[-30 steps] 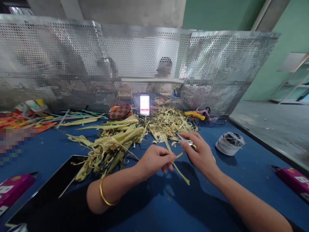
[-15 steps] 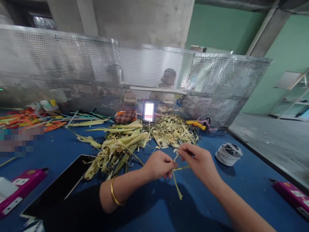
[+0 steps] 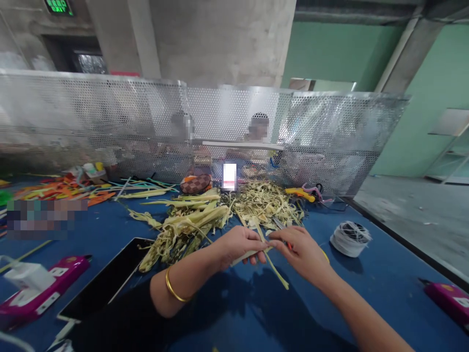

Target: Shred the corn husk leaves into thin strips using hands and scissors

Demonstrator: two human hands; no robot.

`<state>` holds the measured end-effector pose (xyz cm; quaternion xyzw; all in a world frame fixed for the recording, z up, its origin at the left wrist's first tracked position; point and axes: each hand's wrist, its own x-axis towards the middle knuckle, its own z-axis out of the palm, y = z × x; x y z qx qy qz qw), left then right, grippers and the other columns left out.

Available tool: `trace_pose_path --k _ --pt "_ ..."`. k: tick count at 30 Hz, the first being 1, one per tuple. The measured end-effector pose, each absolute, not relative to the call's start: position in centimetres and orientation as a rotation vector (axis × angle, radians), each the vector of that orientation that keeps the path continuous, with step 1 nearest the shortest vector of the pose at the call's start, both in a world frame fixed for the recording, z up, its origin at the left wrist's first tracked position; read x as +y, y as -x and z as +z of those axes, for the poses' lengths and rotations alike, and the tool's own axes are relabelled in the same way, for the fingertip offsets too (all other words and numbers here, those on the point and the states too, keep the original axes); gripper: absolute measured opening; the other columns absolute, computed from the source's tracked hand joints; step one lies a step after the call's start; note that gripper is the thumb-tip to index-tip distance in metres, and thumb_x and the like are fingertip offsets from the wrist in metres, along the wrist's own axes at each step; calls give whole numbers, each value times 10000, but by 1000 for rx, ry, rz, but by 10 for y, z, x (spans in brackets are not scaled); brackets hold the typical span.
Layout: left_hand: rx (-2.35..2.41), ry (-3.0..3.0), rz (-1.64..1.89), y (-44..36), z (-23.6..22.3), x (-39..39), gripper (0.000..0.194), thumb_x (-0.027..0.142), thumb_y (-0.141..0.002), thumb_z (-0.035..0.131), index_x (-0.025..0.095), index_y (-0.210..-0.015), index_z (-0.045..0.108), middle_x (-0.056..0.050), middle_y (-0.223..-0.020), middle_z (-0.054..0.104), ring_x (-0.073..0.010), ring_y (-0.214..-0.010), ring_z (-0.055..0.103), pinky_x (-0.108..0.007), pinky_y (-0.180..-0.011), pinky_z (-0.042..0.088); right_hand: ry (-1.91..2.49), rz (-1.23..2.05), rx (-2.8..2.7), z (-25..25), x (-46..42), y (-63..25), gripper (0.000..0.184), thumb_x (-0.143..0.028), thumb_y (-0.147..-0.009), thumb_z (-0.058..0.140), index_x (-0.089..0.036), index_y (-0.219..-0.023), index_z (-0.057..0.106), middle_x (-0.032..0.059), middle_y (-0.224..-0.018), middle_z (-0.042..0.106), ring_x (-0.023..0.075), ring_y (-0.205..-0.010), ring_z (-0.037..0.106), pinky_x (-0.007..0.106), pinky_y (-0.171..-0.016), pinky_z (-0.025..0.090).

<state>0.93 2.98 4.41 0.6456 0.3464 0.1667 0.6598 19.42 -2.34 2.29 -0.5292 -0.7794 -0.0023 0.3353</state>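
Observation:
My left hand (image 3: 240, 247) pinches a pale green strip of corn husk (image 3: 277, 272) over the middle of the blue table. One end of the strip hangs down to the right, and other pieces stick out above and below the fingers. At the same spot, the fingertips of my right hand (image 3: 302, 249) are closed on the husk, touching the left fingertips. Behind the right hand show metal blades (image 3: 279, 223) and bits of orange and yellow, seemingly scissors; most of them is hidden. A heap of husks (image 3: 194, 220) lies beyond the left hand.
Shredded husk (image 3: 266, 203) is piled at the back, near a lit phone (image 3: 229, 177) and a yellow-handled tool (image 3: 300, 193). A white twine spool (image 3: 351, 238) stands right. At left lie a black tablet (image 3: 106, 278) and a magenta power strip (image 3: 54, 283). A perforated metal screen (image 3: 234, 112) stands behind.
The view has tilted up slightly and shifted left. My hands have come closer together at the husk, with the right wrist lower and flatter. Orange and yellow bits now show by the right hand.

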Motion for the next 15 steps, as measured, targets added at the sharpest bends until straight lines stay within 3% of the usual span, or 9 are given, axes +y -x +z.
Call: trace_pose_path --k 4,9,12,15 --pt "844 -1498 465 -3 47 42 261 383 -680 682 134 -757 664 1 -601 647 -54 -429 466 -182 -427 295 1296 131 -2152 23 -23 -194 350 -340 -932 445 -213 -630 568 -20 -586 616 140 -590 562 273 -656 401" --pt "993 -1134 868 -2 46 49 412 498 -713 639 124 -886 636 6 -620 627 -53 -446 478 -174 -446 326 1297 -134 -1908 20 -23 -195 278 -300 -930 450 -208 -699 574 -4 -621 619 151 -627 574 274 -675 396" --pt "956 -1110 749 -6 44 41 469 521 -673 677 125 -921 635 -26 -711 664 -87 -535 564 -191 -492 390 1258 -256 -1882 18 -24 -193 232 -262 -930 455 -204 -746 583 4 -669 636 148 -662 575 285 -732 386" --pt "876 -1249 633 -12 40 28 415 491 -667 694 134 -875 657 -56 -785 695 -119 -637 628 -206 -565 434 1249 -252 -1963 14 -24 -187 277 -246 -933 449 -197 -676 540 -15 -608 585 126 -592 524 268 -690 368"
